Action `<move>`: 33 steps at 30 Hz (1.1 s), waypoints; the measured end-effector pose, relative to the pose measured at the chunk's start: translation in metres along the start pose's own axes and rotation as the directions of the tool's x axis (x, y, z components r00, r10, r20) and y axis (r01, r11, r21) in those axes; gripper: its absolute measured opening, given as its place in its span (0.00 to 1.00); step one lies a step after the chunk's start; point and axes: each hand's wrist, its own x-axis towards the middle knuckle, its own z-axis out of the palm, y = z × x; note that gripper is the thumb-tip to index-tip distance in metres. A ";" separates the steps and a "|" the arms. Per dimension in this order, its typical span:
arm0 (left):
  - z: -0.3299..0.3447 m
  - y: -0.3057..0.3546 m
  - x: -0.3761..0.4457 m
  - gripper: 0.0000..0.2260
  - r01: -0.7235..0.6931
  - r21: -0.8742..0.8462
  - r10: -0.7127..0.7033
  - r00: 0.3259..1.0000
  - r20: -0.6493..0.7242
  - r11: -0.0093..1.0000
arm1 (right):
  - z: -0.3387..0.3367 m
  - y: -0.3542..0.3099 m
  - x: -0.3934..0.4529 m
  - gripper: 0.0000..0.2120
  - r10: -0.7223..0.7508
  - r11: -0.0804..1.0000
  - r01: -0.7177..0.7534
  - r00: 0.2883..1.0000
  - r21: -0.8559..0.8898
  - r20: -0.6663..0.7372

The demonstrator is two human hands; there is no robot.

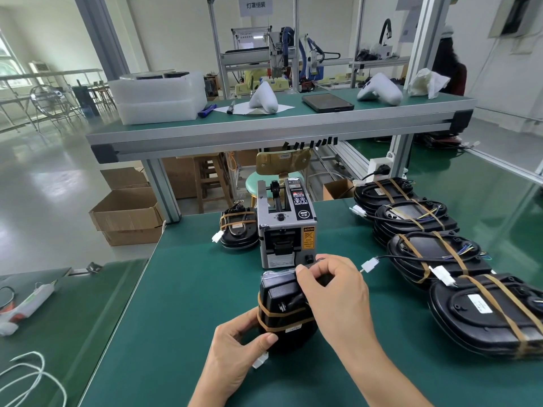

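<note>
- Your left hand (235, 351) pinches the near lower corner of the black lamp (282, 301), thumb on its face and fingers curled behind, so it is holding and not free
- Your right hand (335, 286) is curled over the lamp's far top corner, closed on the housing where the black cord lies
- The lamp stands on end on the table (191, 289) between your two hands, with two brown bands (282, 312) already across its lower half
- This looks like the strapping step, with the upper half and the cord not yet bound
- The next move probably calls for a fresh strip from the tape machine (286, 230), just beyond your right knuckles; let go with the right hand only, so the left keeps the lamp from tipping
- A white plug (260, 361) hangs just under your left thumb; keep it out from under any band
- To the right of your right hand the row of banded lamps (435, 254) sits near, and one loose connector (370, 264) points toward your wrist
- Left of your left hand there is bare mat, with the table edge well apart; that side is your freest room
</note>
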 end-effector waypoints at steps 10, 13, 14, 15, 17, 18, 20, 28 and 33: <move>0.002 0.007 -0.001 0.21 -0.010 0.009 0.010 1.000 0.010 1.000 | 0.000 0.002 -0.001 0.07 0.022 0.998 -0.019 0.998 0.057 -0.064; 0.002 0.008 -0.001 0.21 -0.011 0.002 0.011 1.000 0.009 1.000 | 0.000 0.002 -0.005 0.11 0.021 0.996 -0.019 0.999 0.083 -0.024; 0.002 0.008 -0.001 0.21 -0.008 0.000 0.008 1.000 0.009 1.000 | 0.000 0.002 -0.006 0.13 0.018 0.996 -0.017 1.000 0.084 -0.004; 0.002 0.008 -0.001 0.21 -0.006 -0.002 0.006 1.000 0.012 1.000 | 0.001 0.002 -0.006 0.13 0.013 0.997 -0.013 1.000 0.082 0.012; 0.002 0.008 -0.001 0.21 -0.005 -0.006 0.005 1.000 0.018 1.000 | 0.002 0.003 -0.004 0.12 -0.008 0.997 0.006 1.000 0.071 0.025; 0.002 0.008 -0.001 0.21 -0.001 -0.005 0.001 1.000 0.017 1.000 | 0.002 0.003 -0.003 0.11 -0.021 0.997 0.019 0.999 0.069 0.025; 0.002 0.006 -0.001 0.21 0.000 0.000 0.000 1.000 0.014 1.000 | 0.002 0.004 -0.002 0.09 -0.036 0.996 0.034 0.999 0.082 0.018; 0.003 0.010 -0.002 0.23 0.090 0.004 -0.090 0.996 0.003 0.996 | 0.002 0.015 0.001 0.06 0.018 0.982 -0.018 1.000 0.186 0.002; 0.004 0.017 -0.004 0.23 0.081 0.012 -0.081 0.997 0.002 0.997 | 0.000 0.022 0.010 0.10 0.124 0.906 -0.176 0.980 0.385 0.156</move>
